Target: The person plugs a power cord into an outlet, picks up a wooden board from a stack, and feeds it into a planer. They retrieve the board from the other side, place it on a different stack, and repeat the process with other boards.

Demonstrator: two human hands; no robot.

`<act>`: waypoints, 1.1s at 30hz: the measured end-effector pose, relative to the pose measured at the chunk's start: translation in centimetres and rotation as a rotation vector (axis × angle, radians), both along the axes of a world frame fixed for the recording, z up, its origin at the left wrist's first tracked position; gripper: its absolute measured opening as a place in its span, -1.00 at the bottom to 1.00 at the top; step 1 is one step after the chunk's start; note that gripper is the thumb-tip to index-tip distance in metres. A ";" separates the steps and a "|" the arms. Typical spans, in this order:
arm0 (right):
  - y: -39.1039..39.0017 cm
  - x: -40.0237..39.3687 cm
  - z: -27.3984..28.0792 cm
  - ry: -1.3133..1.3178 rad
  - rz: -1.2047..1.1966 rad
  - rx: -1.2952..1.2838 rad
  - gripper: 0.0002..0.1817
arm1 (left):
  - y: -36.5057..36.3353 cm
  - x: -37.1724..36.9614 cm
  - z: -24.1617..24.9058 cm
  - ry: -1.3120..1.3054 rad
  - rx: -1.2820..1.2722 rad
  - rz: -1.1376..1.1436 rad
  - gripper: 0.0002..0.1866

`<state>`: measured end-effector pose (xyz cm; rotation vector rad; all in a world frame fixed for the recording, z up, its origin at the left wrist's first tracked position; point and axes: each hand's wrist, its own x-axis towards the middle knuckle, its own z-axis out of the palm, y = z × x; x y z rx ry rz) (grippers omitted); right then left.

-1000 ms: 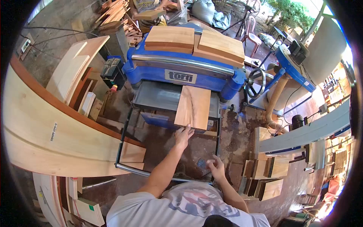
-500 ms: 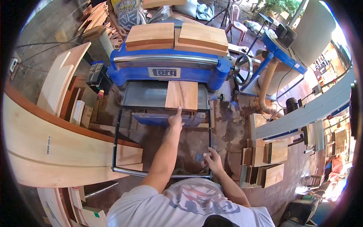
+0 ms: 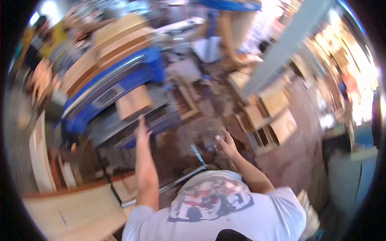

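A short wooden board (image 3: 134, 102) lies on the grey bed of a blue thickness planer (image 3: 155, 66), its far end under the machine's body. My left hand (image 3: 142, 131) reaches forward with the index finger stretched out at the board's near edge. Blur hides whether the fingertip touches the wood; the fingers grip nothing. Away from the machine, over the floor to the right, my right hand (image 3: 227, 145) is held up with thumb and fingers apart and nothing in it.
Thick boards (image 3: 120, 38) rest on top of the planer. To the right, a stack of wood blocks (image 3: 284, 125) stands below a slanting grey beam (image 3: 289, 46). Long pale boards (image 3: 76, 215) lie at lower left. A person (image 3: 60, 44) is behind the machine.
My view has swung to the right, so the planer now appears tilted at the left and everything is blurred. The left index finger remains at the board's edge; the right hand stays empty.
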<state>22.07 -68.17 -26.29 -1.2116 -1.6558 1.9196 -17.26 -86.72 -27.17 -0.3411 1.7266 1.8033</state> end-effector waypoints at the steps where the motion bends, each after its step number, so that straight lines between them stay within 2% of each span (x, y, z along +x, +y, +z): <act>1: 1.6 2.8 -1.4 -0.071 -0.119 0.021 -0.10 | -1.1 0.6 -2.7 -0.063 -0.020 -0.070 0.13; 3: 4.9 8.0 -2.3 -0.153 -0.417 -0.112 -0.04 | -0.7 8.5 1.0 0.065 -0.068 -0.095 0.17; 4: 7.3 11.8 -7.2 -0.253 -0.575 -0.012 -0.04 | -1.6 10.2 -1.8 0.102 -0.146 -0.095 0.18; 5: 9.7 15.6 -12.0 -0.352 -0.707 0.089 -0.03 | -1.3 14.4 0.6 0.144 -0.237 -0.067 0.14; 6: 11.3 19.1 -12.7 -0.488 -0.834 0.125 -0.08 | -1.8 17.6 0.6 0.250 -0.423 -0.166 0.13; 7: 13.8 24.3 -18.5 -0.423 -0.884 0.388 -0.10 | -2.4 19.9 0.5 0.361 -0.609 -0.263 0.11; 8: 14.2 24.7 -11.3 -0.393 -1.027 0.269 -0.04 | -2.6 22.6 0.5 0.387 -0.580 -0.236 0.05; 9: 16.2 27.7 -13.0 -0.825 -1.167 0.030 0.08 | -3.0 24.8 0.4 0.413 -0.555 -0.204 -0.01; 10: 17.7 30.5 -14.2 -0.935 -1.254 0.030 0.17 | -3.6 26.0 -0.1 0.397 -0.465 -0.199 -0.06; 11: 19.1 34.4 -18.0 -0.839 -1.281 0.003 0.21 | -4.0 27.2 -1.0 0.381 -0.375 -0.187 -0.11; 12: 20.6 36.5 -18.3 -0.683 -1.287 -0.120 0.14 | -3.7 28.2 -1.4 0.364 -0.285 -0.170 -0.15; 13: 22.0 37.6 -18.1 -0.528 -1.282 -0.243 0.07 | -3.0 29.3 -0.6 0.428 -0.312 -0.226 -0.18; 15: 23.9 36.2 -15.1 -0.316 -1.319 -0.303 -0.09 | -0.8 31.0 1.4 0.554 -0.364 -0.328 -0.25; 16: 24.8 35.1 -13.1 -0.206 -1.326 -0.331 -0.17 | 0.2 31.1 1.5 0.526 -0.316 -0.329 -0.24; 17: 25.3 35.4 -12.4 -0.269 -1.273 -0.393 -0.34 | 0.9 30.8 1.3 0.657 -0.427 -0.370 -0.26; 18: 25.8 38.9 -19.0 -0.333 -1.281 -0.351 -0.38 | 1.2 30.6 1.2 0.783 -0.553 -0.394 -0.27; 19: 25.3 37.3 -13.9 -0.366 -1.252 -0.402 -0.42 | 4.2 32.1 4.8 0.568 -0.517 -0.291 -0.30; 20: 24.1 36.5 -10.9 -0.102 -1.206 -0.388 -0.45 | 3.3 31.6 3.2 0.640 -0.486 -0.280 -0.34; 21: 24.7 39.3 -12.7 -0.198 -1.106 -0.428 -0.50 | 2.5 31.2 1.7 0.713 -0.456 -0.271 -0.38; 22: 24.2 38.6 -8.7 0.105 -1.018 -0.432 -0.56 | 2.0 31.1 0.3 0.714 -0.475 -0.214 -0.40; 23: 24.5 37.4 -6.6 0.261 -1.009 -0.396 -0.66 | 4.6 32.2 4.3 0.838 -0.532 -0.257 -0.40; 24: 24.6 34.6 0.7 0.219 -0.983 -0.538 -0.71 | 5.0 32.6 3.5 0.810 -0.462 -0.166 -0.38; 25: 26.1 39.4 -4.3 0.395 -0.951 -0.559 -0.72 | 5.7 32.8 3.7 0.800 -0.433 -0.143 -0.38; 27: 27.8 40.3 -3.3 0.496 -0.967 -0.640 -0.68 | 8.2 33.9 5.5 0.770 -0.376 -0.114 -0.42; 30: 25.7 36.4 -2.1 0.547 -1.062 -0.511 -0.65 | 11.5 34.3 8.3 0.742 -0.270 -0.228 -0.44; 31: 24.5 36.4 -3.5 0.521 -0.941 -0.476 -0.63 | 12.0 34.3 9.0 0.704 -0.205 -0.286 -0.45; 32: 22.9 36.6 -4.1 0.499 -0.803 -0.583 -0.62 | 12.3 34.3 9.4 0.668 -0.141 -0.344 -0.46; 33: 19.9 31.9 0.6 0.546 -0.777 -0.548 -0.63 | 12.4 34.3 9.5 0.508 -0.043 -0.386 -0.43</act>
